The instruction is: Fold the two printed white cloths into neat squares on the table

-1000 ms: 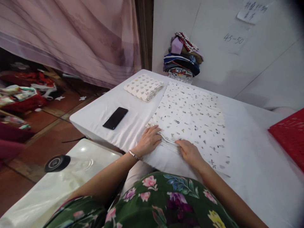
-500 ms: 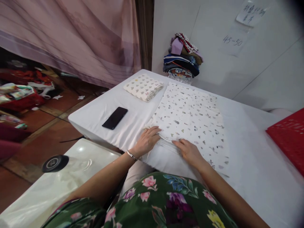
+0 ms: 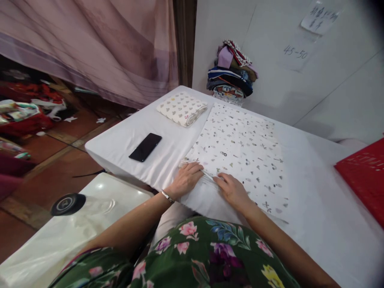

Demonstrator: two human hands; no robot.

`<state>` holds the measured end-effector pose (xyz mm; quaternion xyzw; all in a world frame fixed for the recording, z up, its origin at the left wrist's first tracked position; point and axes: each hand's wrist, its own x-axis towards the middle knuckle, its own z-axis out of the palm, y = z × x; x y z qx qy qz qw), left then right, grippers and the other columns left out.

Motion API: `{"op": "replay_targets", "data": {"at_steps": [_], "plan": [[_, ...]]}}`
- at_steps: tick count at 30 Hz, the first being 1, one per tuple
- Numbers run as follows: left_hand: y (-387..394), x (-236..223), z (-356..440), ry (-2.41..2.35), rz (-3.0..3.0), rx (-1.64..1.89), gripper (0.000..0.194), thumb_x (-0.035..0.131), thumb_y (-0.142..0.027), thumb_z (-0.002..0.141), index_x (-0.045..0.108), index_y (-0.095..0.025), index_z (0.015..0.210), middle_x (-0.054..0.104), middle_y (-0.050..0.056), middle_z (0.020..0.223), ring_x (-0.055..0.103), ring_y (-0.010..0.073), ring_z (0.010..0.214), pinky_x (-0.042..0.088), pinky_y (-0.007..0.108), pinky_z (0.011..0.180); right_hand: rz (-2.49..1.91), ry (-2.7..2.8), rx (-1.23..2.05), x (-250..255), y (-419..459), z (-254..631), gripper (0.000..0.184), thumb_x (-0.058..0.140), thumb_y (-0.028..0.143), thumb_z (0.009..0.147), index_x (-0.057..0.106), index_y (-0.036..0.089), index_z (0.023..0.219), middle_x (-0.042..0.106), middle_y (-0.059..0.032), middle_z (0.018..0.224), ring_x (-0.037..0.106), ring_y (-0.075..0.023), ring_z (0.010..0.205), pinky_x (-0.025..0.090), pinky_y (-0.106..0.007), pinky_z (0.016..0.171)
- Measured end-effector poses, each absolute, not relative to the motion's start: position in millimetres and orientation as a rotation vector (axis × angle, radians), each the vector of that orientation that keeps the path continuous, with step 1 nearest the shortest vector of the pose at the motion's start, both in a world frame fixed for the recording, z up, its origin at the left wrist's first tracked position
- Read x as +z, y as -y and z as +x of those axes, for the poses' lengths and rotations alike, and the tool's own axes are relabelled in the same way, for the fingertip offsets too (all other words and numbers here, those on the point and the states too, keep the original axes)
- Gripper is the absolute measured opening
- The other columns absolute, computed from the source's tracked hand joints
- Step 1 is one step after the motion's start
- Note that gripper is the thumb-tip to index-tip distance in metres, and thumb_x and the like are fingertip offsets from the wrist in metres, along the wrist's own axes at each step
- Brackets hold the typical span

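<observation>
A white cloth with small dark prints lies spread flat on the white table. My left hand rests on its near left edge, fingers together and lying flat on the fabric. My right hand sits just beside it on the same near edge, fingers curled down against the cloth's hem. The two hands are almost touching. Whether either one pinches the hem is hidden by the fingers.
A folded white cloth with heart prints lies at the far left of the table, a black phone nearer. A pile of coloured fabrics stands against the wall. A red object sits at right. A white appliance is below left.
My right hand has slid a little left along the near edge of the printed cloth, closer to my left hand. The left hand has barely moved.
</observation>
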<state>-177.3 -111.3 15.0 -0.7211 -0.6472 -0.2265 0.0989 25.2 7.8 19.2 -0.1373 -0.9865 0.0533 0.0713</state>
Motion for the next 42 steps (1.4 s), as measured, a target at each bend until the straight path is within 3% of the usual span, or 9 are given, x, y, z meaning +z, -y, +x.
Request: {"op": "replay_targets", "data": {"at_steps": [10, 17, 24, 31, 42], "plan": [[114, 13, -178, 1.936, -2.160, -0.661, 0.021, 0.042, -0.019, 0.091, 0.063, -0.019, 0.092, 0.061, 0.005, 0.107, 0.049, 0.0188, 0.103, 0.038, 0.034, 0.087, -0.422, 2.902, 0.155, 16, -2, 9, 0.027, 0.042, 0.010, 0.086, 0.062, 0.015, 0.103, 0.059, -0.0092, 0.097, 0.051, -0.0193, 0.085, 0.043, -0.030, 0.075], [116, 13, -175, 1.938, -2.103, -0.644, 0.020, 0.043, -0.019, 0.090, 0.063, -0.019, 0.091, 0.057, 0.005, 0.117, 0.046, 0.0207, 0.111, 0.037, 0.035, 0.090, -0.446, 2.925, 0.205, 14, -1, 7, 0.027, 0.042, 0.010, 0.086, 0.061, 0.014, 0.105, 0.060, -0.0092, 0.098, 0.052, -0.0189, 0.087, 0.043, -0.028, 0.077], [118, 13, -175, 2.017, -2.210, -0.536, 0.020, 0.043, -0.021, 0.091, 0.062, -0.018, 0.088, 0.059, 0.006, 0.108, 0.049, 0.0185, 0.103, 0.038, 0.033, 0.086, -0.486, 2.961, 0.190, 17, 2, 3, 0.023, 0.045, 0.021, 0.089, 0.061, 0.017, 0.106, 0.058, -0.0081, 0.097, 0.051, -0.0188, 0.086, 0.042, -0.028, 0.073], [119, 7, -173, 2.031, -2.143, -0.569, 0.021, 0.041, -0.022, 0.091, 0.062, -0.018, 0.090, 0.055, 0.006, 0.117, 0.044, 0.0203, 0.113, 0.037, 0.035, 0.091, -0.503, 2.969, 0.237, 16, 0, 3, 0.027, 0.043, 0.017, 0.089, 0.059, 0.020, 0.110, 0.057, -0.0069, 0.095, 0.051, -0.0175, 0.087, 0.041, -0.026, 0.073], [120, 8, -170, 2.048, -2.144, -0.559, 0.022, 0.039, -0.022, 0.092, 0.061, -0.017, 0.090, 0.056, 0.006, 0.117, 0.045, 0.0193, 0.112, 0.039, 0.033, 0.089, -0.423, 2.960, 0.133, 13, 8, -14, 0.027, 0.044, 0.019, 0.089, 0.057, 0.019, 0.112, 0.055, -0.0081, 0.094, 0.050, -0.0185, 0.087, 0.041, -0.027, 0.071]]}}
